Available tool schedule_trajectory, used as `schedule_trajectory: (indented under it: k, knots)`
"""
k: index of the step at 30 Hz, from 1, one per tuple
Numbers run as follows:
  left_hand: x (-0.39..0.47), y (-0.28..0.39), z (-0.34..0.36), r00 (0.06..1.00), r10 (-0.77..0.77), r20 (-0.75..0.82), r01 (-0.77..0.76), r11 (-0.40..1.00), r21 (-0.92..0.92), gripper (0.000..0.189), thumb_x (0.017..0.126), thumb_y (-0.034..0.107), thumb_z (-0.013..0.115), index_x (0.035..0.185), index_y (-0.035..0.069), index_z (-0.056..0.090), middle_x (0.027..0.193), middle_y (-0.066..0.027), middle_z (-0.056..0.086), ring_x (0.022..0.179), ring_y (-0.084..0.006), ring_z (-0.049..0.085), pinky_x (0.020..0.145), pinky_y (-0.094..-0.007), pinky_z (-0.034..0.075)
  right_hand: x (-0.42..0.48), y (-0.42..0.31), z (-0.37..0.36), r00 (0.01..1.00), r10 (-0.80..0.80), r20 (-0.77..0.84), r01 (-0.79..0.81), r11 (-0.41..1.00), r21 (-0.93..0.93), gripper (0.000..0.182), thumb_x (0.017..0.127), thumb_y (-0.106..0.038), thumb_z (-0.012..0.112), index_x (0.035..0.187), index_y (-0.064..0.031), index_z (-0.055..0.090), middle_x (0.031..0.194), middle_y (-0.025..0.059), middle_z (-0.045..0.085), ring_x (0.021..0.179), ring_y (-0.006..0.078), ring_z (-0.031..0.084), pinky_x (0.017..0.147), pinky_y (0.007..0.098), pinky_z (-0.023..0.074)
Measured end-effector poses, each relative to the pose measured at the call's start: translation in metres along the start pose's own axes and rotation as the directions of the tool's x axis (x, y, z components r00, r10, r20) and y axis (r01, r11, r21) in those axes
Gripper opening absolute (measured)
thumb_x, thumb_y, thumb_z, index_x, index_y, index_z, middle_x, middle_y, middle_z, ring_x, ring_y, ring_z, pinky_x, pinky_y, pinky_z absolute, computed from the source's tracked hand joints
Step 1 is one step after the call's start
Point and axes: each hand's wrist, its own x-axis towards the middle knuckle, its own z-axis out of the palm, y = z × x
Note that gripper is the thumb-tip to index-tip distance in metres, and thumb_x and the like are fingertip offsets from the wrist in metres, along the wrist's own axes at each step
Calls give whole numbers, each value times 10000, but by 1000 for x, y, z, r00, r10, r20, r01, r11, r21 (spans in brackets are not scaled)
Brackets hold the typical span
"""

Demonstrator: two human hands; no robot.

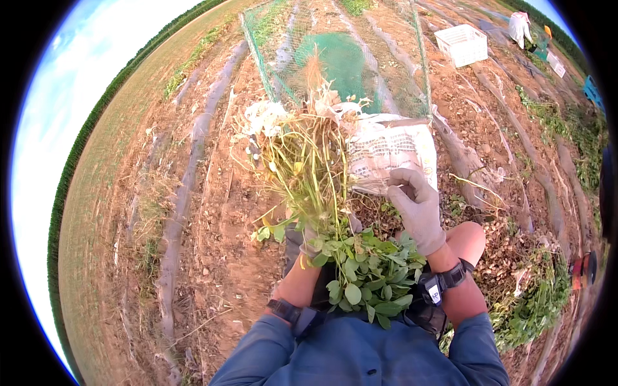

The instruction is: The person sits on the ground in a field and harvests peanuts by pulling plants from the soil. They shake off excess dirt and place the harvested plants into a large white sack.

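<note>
A bundle of pulled peanut plants stands upside down before me, roots at the top and green leaves hanging over my lap. My left hand, in a pale glove, is closed around the stems and partly hidden by them. To the right of the bundle, my gloved right hand is raised with its fingers curled and thumb apart; nothing shows between them. Just beyond it lies a white woven sack bearing print. White plastic film scraps cling near the roots.
A green net on a frame stands beyond the sack. At my right lie picked peanuts and plants. A white crate stands farther off, with a person beyond it. Plastic mulch strips line the soil.
</note>
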Motion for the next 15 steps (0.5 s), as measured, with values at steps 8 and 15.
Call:
schedule_trajectory:
  k: [8, 15]
  knots:
    - [15, 8, 69, 847, 10, -532, -36, 999, -38, 658, 977, 523, 509, 1425, 45, 450, 1300, -170, 597, 1142, -287, 626, 960, -436, 552, -22, -7, 19, 987, -38, 154, 51, 995, -85, 612, 824, -108, 743, 1367, 9, 485, 1192, 149, 605, 958, 166, 644, 788, 277, 524]
    - [25, -29, 41, 865, 156, -478, 495, -102, 863, 363, 911, 236, 613, 1219, 47, 649, 1149, -160, 691, 1052, -315, 669, 911, -410, 537, -22, 39, 18, 973, 27, 228, 38, 960, -276, 921, 777, -328, 801, 1456, 46, 303, 1268, 147, 604, 1239, 290, 527, 1037, 434, 418]
